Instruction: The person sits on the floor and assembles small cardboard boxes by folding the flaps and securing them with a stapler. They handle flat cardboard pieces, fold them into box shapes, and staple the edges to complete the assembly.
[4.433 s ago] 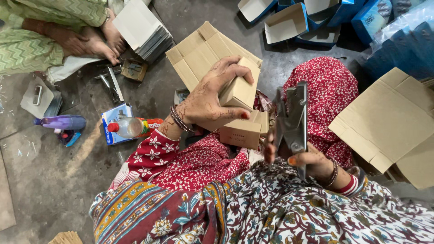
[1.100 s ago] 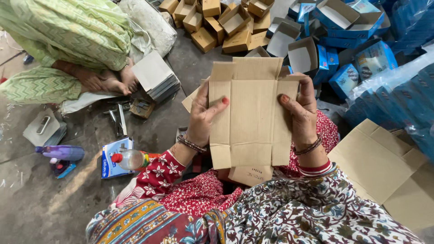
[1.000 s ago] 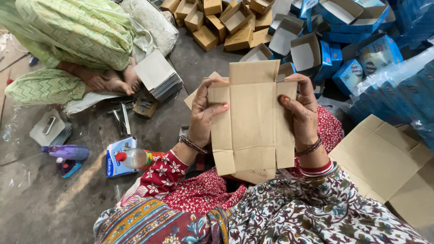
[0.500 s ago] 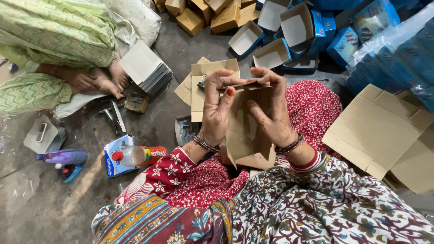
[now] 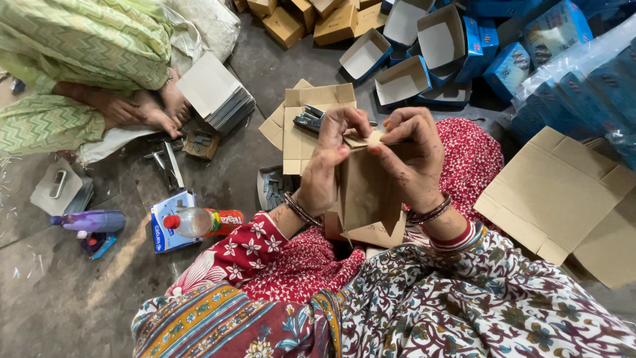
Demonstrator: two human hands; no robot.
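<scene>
Over my lap I hold a brown cardboard box blank [image 5: 368, 199], bent into a box shape. My left hand [image 5: 328, 169] grips its left side, fingers curled over the top flap. On the right side my right hand [image 5: 414, 159] pinches the same top flap. A metal stapler [image 5: 309, 120] lies on a flat cardboard blank [image 5: 301, 142] on the floor, just beyond my left hand.
Another person in green sits at far left with bare feet [image 5: 149, 109] beside a stack of grey sheets [image 5: 215, 96]. A bottle [image 5: 199, 222] and a purple bottle [image 5: 89, 221] lie left. Brown boxes [image 5: 311, 16] and open blue boxes [image 5: 424, 59] sit ahead; large cardboard [image 5: 563, 199] lies right.
The flat blank I held spread out in both hands has been folded into a box shape and lowered toward my lap. My hands have come together at its top flap.
</scene>
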